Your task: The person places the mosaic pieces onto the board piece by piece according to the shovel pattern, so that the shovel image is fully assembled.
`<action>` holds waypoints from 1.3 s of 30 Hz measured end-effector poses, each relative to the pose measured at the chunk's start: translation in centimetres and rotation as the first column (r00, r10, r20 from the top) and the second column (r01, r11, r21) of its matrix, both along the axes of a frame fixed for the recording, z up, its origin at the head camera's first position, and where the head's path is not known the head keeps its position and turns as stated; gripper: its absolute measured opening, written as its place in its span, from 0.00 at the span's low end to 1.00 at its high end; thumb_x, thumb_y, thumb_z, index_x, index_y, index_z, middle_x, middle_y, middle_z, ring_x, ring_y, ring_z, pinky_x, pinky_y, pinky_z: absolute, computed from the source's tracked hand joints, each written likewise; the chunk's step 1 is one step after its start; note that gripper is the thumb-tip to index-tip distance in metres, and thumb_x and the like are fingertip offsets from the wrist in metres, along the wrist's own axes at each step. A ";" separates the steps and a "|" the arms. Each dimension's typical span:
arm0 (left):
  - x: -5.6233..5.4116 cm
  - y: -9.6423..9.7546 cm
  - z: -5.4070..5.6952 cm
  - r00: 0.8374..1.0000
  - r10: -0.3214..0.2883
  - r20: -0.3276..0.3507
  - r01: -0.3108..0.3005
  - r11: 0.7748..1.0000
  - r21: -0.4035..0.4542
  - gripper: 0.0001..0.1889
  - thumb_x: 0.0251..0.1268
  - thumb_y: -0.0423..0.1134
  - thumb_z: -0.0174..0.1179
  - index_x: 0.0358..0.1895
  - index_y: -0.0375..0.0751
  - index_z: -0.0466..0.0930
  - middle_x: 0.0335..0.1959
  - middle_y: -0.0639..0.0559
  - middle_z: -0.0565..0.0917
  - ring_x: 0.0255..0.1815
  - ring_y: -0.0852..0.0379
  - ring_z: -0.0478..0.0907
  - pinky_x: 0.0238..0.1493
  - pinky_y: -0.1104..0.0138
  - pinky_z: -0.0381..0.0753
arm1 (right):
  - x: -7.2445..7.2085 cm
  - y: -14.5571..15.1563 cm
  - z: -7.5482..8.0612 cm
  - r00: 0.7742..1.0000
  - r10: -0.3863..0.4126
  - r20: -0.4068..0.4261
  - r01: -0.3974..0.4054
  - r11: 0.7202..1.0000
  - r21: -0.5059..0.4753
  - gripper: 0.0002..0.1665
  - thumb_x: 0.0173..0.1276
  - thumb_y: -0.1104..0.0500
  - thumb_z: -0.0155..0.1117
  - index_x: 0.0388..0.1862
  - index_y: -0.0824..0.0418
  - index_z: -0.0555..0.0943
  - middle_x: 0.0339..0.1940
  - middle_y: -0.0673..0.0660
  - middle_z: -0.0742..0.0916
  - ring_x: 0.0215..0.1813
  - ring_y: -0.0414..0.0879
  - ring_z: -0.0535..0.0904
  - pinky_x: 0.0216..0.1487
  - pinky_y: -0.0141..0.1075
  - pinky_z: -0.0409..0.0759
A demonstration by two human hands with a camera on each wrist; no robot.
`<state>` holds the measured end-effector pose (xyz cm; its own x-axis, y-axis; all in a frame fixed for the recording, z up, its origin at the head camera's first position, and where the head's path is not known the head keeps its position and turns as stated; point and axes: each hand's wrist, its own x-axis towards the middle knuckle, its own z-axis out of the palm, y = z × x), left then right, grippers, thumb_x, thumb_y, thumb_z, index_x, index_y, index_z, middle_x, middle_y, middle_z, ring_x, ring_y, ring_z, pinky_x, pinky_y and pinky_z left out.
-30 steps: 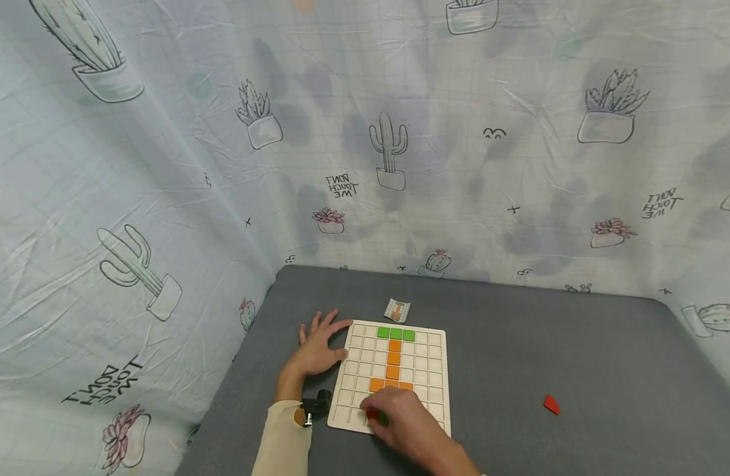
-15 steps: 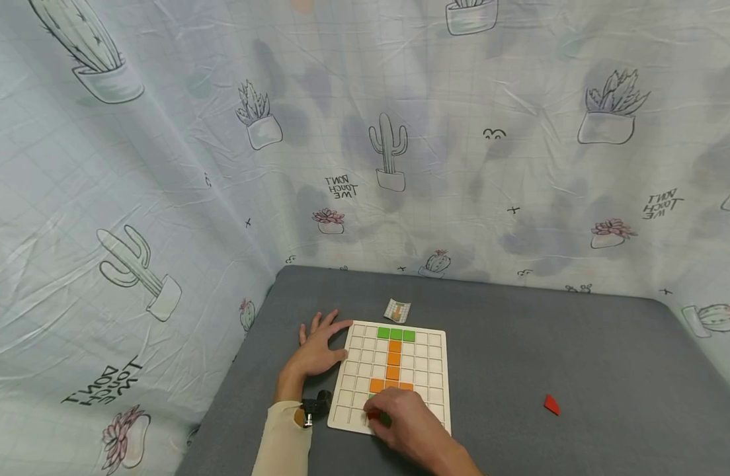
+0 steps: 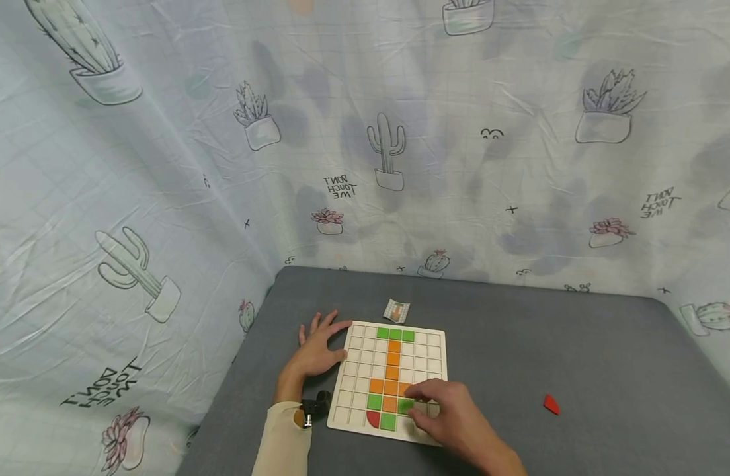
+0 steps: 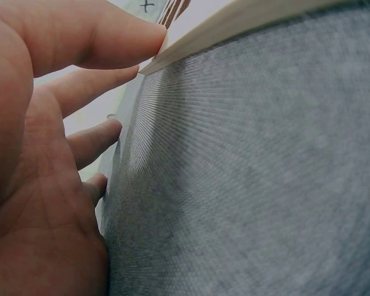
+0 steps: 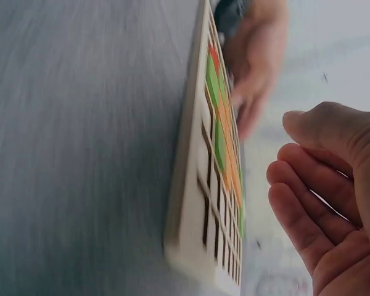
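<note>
A pale wooden grid board (image 3: 355, 377) lies on the grey table, with green, orange and red pieces in its cells. My left hand (image 3: 315, 354) rests beside its left edge, fingers spread; thumb and index fingertips touch the edge in the left wrist view. Over the board's lower right hovers my right hand (image 3: 451, 413), thumb and fingers apart with nothing between them in the right wrist view. A red quarter-round piece (image 3: 373, 418) sits in the bottom row next to a green square (image 3: 387, 422). Another red piece (image 3: 552, 404) lies on the table to the right.
A small picture card (image 3: 397, 311) with a coloured grid pattern lies just beyond the board's far edge. The grey table (image 3: 502, 344) ends at a hanging cloth (image 3: 460, 198) printed with cacti. A black camera strap (image 3: 316, 404) is on the left wrist.
My right hand has let go of the red piece at the bottom row and moved right, uncovering it and the green squares. The left hand has stayed in place.
</note>
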<state>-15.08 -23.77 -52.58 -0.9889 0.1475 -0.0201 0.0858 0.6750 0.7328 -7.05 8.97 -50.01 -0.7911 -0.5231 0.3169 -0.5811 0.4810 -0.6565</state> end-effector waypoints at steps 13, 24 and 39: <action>-0.1 0.0 -0.1 1.000 0.004 0.009 -0.004 1.000 0.009 0.35 0.66 0.30 0.69 0.78 0.47 0.79 0.90 0.36 0.57 0.92 0.27 0.36 0.82 0.27 0.22 | -0.3 9.0 -0.7 0.906 -0.387 -0.173 0.400 0.916 0.043 0.20 0.52 0.64 0.90 0.43 0.51 0.95 0.39 0.41 0.95 0.39 0.35 0.91 0.40 0.37 0.90; 0.0 -0.1 -0.1 1.000 0.003 0.012 -0.003 1.000 0.012 0.34 0.67 0.30 0.69 0.78 0.47 0.78 0.90 0.36 0.57 0.92 0.26 0.36 0.82 0.27 0.21 | -0.6 17.2 -1.4 0.806 -0.587 -0.070 0.590 0.790 0.167 0.16 0.59 0.61 0.87 0.46 0.60 0.94 0.38 0.55 0.96 0.33 0.41 0.91 0.34 0.38 0.89; 0.0 -0.1 0.0 1.000 -0.001 0.014 0.001 1.000 0.018 0.34 0.67 0.31 0.69 0.78 0.46 0.78 0.90 0.35 0.57 0.92 0.26 0.35 0.82 0.27 0.21 | -0.9 21.1 -1.6 0.768 -0.640 0.000 0.609 0.731 0.306 0.19 0.62 0.57 0.85 0.49 0.64 0.93 0.40 0.60 0.96 0.30 0.35 0.87 0.39 0.45 0.87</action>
<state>-15.06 -23.86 -52.60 -0.9883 0.1491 -0.0313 0.0762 0.6616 0.7459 -7.96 30.08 -51.62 -0.9887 0.0490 0.1419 -0.0250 0.8782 -0.4776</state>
